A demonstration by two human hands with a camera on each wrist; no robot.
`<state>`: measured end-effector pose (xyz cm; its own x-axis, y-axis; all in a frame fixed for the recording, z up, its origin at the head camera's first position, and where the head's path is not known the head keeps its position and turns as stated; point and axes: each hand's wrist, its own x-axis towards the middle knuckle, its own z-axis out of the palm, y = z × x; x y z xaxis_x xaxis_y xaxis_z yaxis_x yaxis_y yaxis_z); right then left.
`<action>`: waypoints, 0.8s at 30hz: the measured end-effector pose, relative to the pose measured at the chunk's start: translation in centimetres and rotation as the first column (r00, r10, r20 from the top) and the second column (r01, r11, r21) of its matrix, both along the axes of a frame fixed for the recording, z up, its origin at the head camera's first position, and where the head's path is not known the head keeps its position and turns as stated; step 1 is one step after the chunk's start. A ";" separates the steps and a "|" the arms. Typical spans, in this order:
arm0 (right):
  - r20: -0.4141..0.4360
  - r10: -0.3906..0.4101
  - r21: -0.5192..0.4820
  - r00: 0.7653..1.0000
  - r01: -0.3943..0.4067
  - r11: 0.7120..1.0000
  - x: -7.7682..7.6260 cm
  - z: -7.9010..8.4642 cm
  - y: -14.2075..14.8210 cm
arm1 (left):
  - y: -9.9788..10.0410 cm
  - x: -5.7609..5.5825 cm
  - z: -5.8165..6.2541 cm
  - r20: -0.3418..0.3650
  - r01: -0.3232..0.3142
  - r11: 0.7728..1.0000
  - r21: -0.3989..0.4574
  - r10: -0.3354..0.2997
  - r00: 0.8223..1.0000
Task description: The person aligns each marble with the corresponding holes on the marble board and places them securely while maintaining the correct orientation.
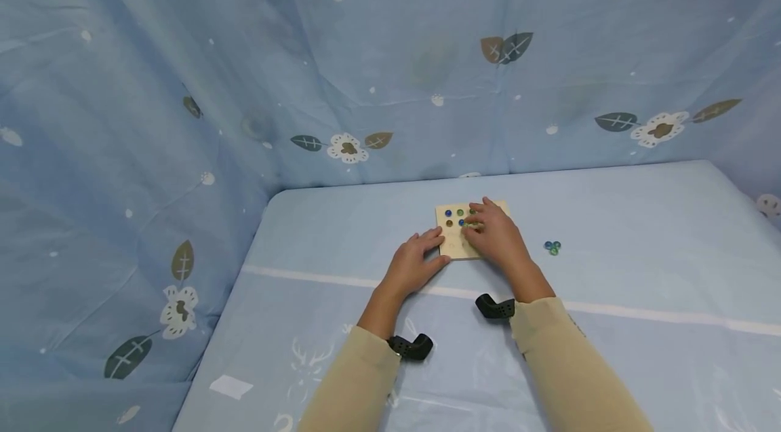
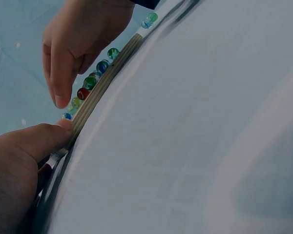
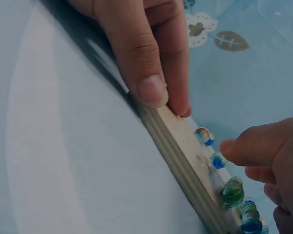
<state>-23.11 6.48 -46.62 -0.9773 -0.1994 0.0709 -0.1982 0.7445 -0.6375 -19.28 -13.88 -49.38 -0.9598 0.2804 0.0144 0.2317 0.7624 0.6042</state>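
Note:
A square wooden board [image 1: 456, 247] with shallow hollows lies on the table, several glass marbles [image 1: 448, 213] standing in rows on its far part. My left hand [image 1: 413, 264] grips the board's near left corner, thumb on the near edge and fingers along the left side. Over the board's right part hovers my right hand [image 1: 497, 237], fingers bent downward and hiding some marbles. In the right wrist view its thumb tip is close beside a blue marble [image 3: 218, 160]; no marble shows between its fingertips. A green marble [image 2: 113, 53] stands near the board's edge in the left wrist view.
Several loose marbles [image 1: 553, 247] sit together on the table right of the board. A pale blue cloth [image 1: 622, 235] with a white stripe covers the table. Patterned blue curtains [image 1: 390, 66] rise behind and on the left. A white patch [image 1: 230, 386] lies front left.

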 end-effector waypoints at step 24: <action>-0.070 0.046 0.065 0.996 -0.042 0.997 0.6 -0.8 -0.1 | 0.0 0.0 0.0 -0.015 0.006 1.000 -0.002 -0.006 1.000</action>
